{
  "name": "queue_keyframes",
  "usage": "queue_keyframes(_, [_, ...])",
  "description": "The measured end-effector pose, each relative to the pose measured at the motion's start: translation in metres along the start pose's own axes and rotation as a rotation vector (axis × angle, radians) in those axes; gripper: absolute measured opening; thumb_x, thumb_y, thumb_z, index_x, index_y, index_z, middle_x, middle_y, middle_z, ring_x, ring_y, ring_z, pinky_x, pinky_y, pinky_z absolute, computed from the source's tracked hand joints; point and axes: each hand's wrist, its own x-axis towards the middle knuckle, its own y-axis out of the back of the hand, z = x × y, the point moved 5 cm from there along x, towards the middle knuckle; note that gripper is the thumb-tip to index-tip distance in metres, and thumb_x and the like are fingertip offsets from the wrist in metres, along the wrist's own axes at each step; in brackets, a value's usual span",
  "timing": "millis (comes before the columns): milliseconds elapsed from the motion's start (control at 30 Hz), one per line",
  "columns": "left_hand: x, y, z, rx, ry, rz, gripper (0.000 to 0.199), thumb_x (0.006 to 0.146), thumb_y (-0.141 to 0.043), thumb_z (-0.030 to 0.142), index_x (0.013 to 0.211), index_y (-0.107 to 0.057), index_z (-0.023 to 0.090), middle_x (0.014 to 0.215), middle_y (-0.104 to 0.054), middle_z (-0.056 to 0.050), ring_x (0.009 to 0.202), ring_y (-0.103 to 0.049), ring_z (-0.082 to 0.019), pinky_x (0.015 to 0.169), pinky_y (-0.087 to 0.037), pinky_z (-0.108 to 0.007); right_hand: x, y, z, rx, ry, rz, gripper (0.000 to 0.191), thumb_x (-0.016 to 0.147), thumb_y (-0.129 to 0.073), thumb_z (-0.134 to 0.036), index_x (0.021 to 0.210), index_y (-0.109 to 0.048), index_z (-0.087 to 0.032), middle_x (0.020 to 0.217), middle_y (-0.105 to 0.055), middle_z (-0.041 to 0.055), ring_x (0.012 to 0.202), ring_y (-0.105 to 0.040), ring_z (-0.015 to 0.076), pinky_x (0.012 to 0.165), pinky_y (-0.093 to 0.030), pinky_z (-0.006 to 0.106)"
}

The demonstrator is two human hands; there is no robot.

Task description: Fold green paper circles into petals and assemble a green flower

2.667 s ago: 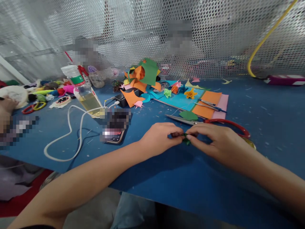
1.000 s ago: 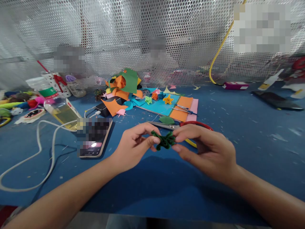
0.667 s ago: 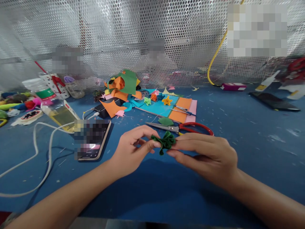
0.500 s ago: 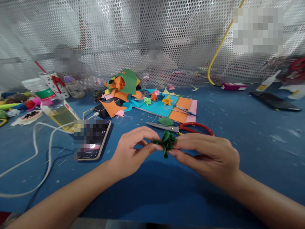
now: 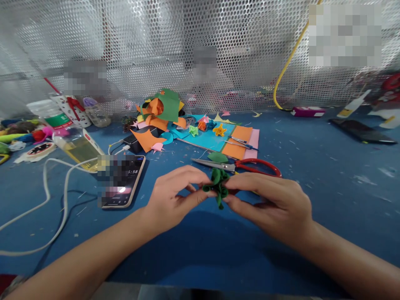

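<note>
Between my two hands is a dark green paper flower (image 5: 218, 186) with curled petals, held just above the blue table. My left hand (image 5: 176, 196) pinches its left side between thumb and fingertips. On its right side, my right hand (image 5: 273, 200) grips a petal with thumb and forefinger. Just behind the flower lie red-handled scissors (image 5: 261, 166), partly hidden by my right hand, beside a green paper leaf (image 5: 218, 157). Finished small paper flowers, one yellow-orange (image 5: 219, 130) and one light green (image 5: 193, 131), rest on blue paper (image 5: 208, 141) farther back.
A phone (image 5: 125, 183) with a white cable (image 5: 64, 196) lies at left, near a bottle of yellowish liquid (image 5: 79, 150). Colored paper scraps (image 5: 170, 106) are heaped at the back. Tweezers (image 5: 243, 143) lie on orange paper. A dark phone-like slab (image 5: 362, 131) is at right.
The green flower has turned slightly in my fingers, and my right fingertips have shifted a little left on its petals. The scissors and papers stay where they were.
</note>
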Motion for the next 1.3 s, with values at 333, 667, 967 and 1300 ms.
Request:
queue_keyframes(333, [-0.0013,-0.0020,-0.0016,-0.044,0.043,-0.018,0.010,0.076,-0.066,0.014,0.085,-0.062,0.016,0.079,-0.065,-0.004,0.071,-0.060,-0.011,0.054,-0.050,-0.017,-0.0031,-0.0048,0.0033,0.139,-0.015,-0.051,0.020,0.072,-0.064,-0.009,0.082,-0.057,-0.025,0.068,-0.060,-0.0011,0.062,-0.060,0.0128,0.056,-0.053,0.025])
queue_keyframes(667, [-0.0034,-0.0022,-0.0042,-0.066,0.093,0.001,0.011,0.076,-0.065,0.014,0.087,-0.062,0.016,0.081,-0.064,-0.004,0.068,-0.059,-0.010,0.052,-0.052,-0.016,-0.0046,-0.0032,0.0026,0.101,-0.074,0.014,0.017,0.069,-0.066,-0.008,0.075,-0.058,-0.022,0.070,-0.066,-0.0019,0.054,-0.060,0.0087,0.049,-0.052,0.018])
queue_keyframes(967, [-0.0037,-0.0050,-0.0067,-0.091,0.150,-0.015,0.009,0.077,-0.064,0.013,0.086,-0.062,0.016,0.081,-0.063,-0.004,0.069,-0.059,-0.009,0.051,-0.052,-0.014,-0.0031,-0.0032,0.0047,0.086,-0.041,0.006,0.015,0.069,-0.067,-0.010,0.079,-0.062,-0.021,0.074,-0.064,-0.0010,0.057,-0.059,0.0082,0.049,-0.050,0.017])
queue_keyframes(1300, [-0.0037,-0.0074,-0.0040,-0.114,0.146,-0.067,0.007,0.077,-0.064,0.017,0.084,-0.063,0.016,0.079,-0.064,-0.004,0.069,-0.059,-0.011,0.051,-0.052,-0.016,0.0006,-0.0003,-0.0011,0.050,0.022,0.011,0.015,0.070,-0.066,-0.012,0.069,-0.055,-0.023,0.065,-0.059,-0.0005,0.059,-0.058,0.0116,0.052,-0.051,0.022])
